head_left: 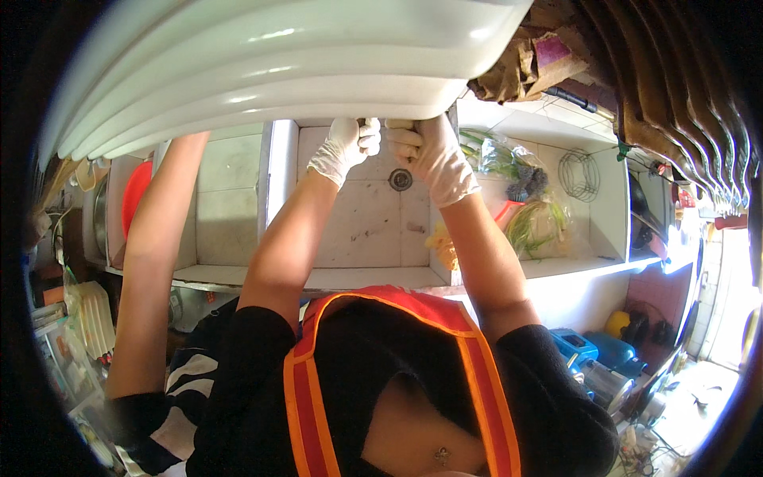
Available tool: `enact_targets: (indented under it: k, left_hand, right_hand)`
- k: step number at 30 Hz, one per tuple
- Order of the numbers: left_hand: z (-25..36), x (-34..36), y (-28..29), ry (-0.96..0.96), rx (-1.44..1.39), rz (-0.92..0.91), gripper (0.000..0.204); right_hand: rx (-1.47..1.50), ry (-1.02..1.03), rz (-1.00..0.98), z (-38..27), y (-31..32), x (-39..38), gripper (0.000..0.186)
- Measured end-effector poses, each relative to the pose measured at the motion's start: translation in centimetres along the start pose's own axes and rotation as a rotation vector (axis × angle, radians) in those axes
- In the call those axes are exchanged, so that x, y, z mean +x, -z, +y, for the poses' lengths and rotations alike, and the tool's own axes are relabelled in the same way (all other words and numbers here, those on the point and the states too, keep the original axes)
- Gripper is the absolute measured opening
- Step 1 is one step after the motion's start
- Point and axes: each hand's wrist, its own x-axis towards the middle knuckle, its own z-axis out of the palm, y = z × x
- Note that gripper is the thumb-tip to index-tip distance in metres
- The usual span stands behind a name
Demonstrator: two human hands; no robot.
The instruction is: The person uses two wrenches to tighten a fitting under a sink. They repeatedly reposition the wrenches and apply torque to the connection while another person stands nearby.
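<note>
While a red apron with orange edging (pixel 421 300) covers the black top (pixel 246 381), the left gloved hand (pixel 347 147) and right gloved hand (pixel 429 153) are near each other, fingers curled; I cannot tell whether either grips anything. The ridged white panel (pixel 278 60) spans the upper view, its lower edge right by both hands. Farther down lies the tiled basin (pixel 350 230) with a round drain (pixel 400 180), beside a compartment holding green stalks (pixel 531 230).
</note>
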Motion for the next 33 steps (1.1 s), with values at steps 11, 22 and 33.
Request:
enact_targets:
  k: [11,22,33]
  left_hand:
    - [-2.1,1.5,0.0,-0.256,0.088,0.190,0.028]
    - [-1.1,0.5,-1.6,-0.106,0.229,0.363,0.039]
    - [2.3,-2.6,-2.2,-0.181,0.644,0.412,0.041]
  right_hand:
    - [-1.602,0.656,1.208,10.3,-0.8,9.1,0.019]
    - [-1.545,0.469,0.969,7.9,-1.3,7.4,0.014]
    - [-0.891,0.239,0.414,2.4,3.0,2.6,0.039]
